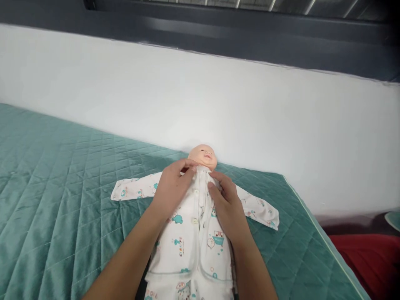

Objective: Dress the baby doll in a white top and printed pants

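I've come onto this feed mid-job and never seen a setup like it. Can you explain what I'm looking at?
There's no machine here: these are a person's two bare hands. The single picture comes from a camera worn on that person's head, looking forward and down, so the left hand appears on the left and the right hand on the right.

A doll lies face up on a green quilted cover, its head towards a white wall. It wears a white printed jacket with the sleeves spread out. Both hands are at the jacket's front near the collar, one on each side of the opening; whether the fingertips pinch the fabric is hard to tell.
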`<state>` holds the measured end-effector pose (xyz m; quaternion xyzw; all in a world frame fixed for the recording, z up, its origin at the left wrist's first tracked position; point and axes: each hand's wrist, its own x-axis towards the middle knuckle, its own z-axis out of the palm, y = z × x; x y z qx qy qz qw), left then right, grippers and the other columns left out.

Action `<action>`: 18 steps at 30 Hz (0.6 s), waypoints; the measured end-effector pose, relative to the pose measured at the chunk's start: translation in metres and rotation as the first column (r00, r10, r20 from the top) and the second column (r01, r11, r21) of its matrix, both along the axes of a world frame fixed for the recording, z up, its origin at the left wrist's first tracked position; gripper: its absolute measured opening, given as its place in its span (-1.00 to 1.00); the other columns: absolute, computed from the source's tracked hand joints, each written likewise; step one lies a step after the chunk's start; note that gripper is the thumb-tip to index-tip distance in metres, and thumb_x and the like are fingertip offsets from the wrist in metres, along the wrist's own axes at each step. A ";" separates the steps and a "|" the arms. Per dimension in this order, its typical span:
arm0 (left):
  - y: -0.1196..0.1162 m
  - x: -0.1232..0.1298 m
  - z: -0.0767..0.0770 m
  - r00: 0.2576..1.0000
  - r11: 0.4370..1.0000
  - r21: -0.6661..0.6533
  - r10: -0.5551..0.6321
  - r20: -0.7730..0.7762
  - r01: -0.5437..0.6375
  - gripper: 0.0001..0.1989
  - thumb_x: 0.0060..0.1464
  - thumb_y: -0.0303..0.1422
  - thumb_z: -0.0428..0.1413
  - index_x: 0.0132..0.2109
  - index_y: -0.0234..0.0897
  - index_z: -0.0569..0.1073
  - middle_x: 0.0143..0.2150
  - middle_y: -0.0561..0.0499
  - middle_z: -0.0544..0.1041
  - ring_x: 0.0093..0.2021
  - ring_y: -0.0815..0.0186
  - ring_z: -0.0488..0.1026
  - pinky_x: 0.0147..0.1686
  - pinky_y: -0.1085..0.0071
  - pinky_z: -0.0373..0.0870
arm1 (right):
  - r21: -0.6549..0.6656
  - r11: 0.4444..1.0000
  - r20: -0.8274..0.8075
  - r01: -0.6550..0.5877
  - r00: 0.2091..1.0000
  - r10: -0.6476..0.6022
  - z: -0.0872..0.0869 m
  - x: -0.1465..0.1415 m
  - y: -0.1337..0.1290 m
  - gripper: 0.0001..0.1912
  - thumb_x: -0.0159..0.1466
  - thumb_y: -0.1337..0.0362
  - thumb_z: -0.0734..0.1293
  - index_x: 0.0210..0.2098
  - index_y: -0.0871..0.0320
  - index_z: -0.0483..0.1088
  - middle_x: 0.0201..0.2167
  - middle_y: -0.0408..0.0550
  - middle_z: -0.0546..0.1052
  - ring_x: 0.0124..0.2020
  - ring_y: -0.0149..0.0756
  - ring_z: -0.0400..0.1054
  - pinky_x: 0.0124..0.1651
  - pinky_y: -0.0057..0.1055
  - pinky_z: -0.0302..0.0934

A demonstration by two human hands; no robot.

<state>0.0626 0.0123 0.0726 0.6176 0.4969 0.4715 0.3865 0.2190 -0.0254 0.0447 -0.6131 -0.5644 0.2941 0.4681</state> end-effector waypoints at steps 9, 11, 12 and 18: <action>0.011 0.000 -0.017 0.946 1.000 0.020 0.010 -0.325 -0.003 -0.73 0.18 -0.34 0.06 -0.04 -0.29 0.56 -0.09 -0.06 0.52 -0.15 0.25 0.49 -0.02 0.31 0.37 | -0.040 0.998 -0.014 0.043 0.999 -0.043 0.001 -0.001 -0.001 -0.64 0.26 0.03 0.29 0.01 -0.05 0.42 0.09 -0.10 0.43 -0.10 -0.21 0.30 0.00 -0.23 0.22; 0.012 -0.001 -0.016 0.941 0.999 0.030 -0.012 -0.338 0.024 -0.78 0.18 -0.34 0.06 -0.12 -0.26 0.57 -0.14 -0.04 0.53 -0.15 0.24 0.48 -0.03 0.32 0.36 | -0.039 0.998 -0.001 0.047 0.999 -0.047 0.001 0.000 0.000 -0.66 0.26 0.04 0.29 0.00 -0.05 0.42 0.09 -0.10 0.43 -0.11 -0.20 0.31 0.00 -0.21 0.23; 0.012 -0.001 -0.015 0.943 0.999 0.042 -0.018 -0.332 0.033 -0.81 0.17 -0.34 0.07 -0.15 -0.24 0.56 -0.16 -0.02 0.54 -0.15 0.24 0.48 -0.05 0.33 0.36 | -0.031 0.999 0.003 0.041 0.999 -0.041 0.000 0.000 0.000 -0.66 0.26 0.04 0.29 0.00 -0.05 0.43 0.11 -0.09 0.43 -0.07 -0.18 0.31 0.02 -0.20 0.22; 0.012 0.002 -0.009 0.958 0.998 0.026 -0.053 -0.283 0.063 -0.87 0.16 -0.37 0.04 -0.32 -0.23 0.46 -0.35 0.06 0.55 -0.30 0.29 0.45 -0.23 0.37 0.31 | 0.017 0.999 0.037 -0.049 0.998 0.048 -0.005 0.007 0.003 -0.66 0.32 0.03 0.25 0.02 -0.05 0.44 0.22 -0.09 0.35 0.27 -0.11 0.14 0.25 -0.12 0.12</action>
